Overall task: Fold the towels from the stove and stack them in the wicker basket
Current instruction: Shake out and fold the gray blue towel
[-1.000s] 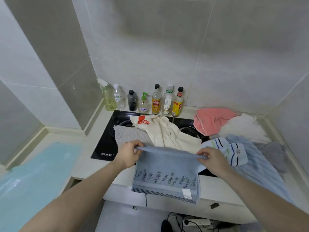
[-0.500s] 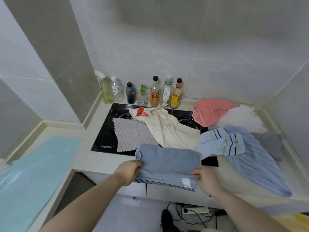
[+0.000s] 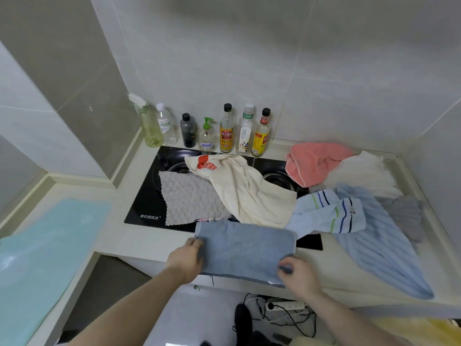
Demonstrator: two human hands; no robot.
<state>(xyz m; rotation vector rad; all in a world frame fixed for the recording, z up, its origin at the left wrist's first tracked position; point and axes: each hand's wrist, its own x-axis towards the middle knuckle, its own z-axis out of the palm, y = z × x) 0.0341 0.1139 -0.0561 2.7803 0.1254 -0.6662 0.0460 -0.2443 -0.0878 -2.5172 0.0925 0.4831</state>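
Two bare hands hold a folded grey-blue towel [image 3: 245, 250] at the near edge of a pale counter [image 3: 139, 243]. The left hand [image 3: 185, 260] grips the towel's left edge, fingers curled around the fabric. The right hand [image 3: 298, 273] pinches its near right corner, fingertips tucked into the cloth. The towel lies flat, its far edge overlapping the front of a black glass stove [image 3: 147, 203] and its striped hem hanging just over the counter's front.

Beyond it on the stove, a grey waffle-textured cloth [image 3: 189, 198] lies to the left, with a cream towel with a red print [image 3: 239, 186] draped across the middle. To the right sit a light blue towel with dark and green stripes [image 3: 329, 213], a long ribbed pale blue towel [image 3: 379, 248], a grey cloth [image 3: 406, 216], a white towel [image 3: 361, 173] and a coral pink towel [image 3: 314, 161].

A row of bottles [image 3: 227, 131] stands against the far tiled wall. A turquoise sheet [image 3: 45, 258] covers the counter at left.
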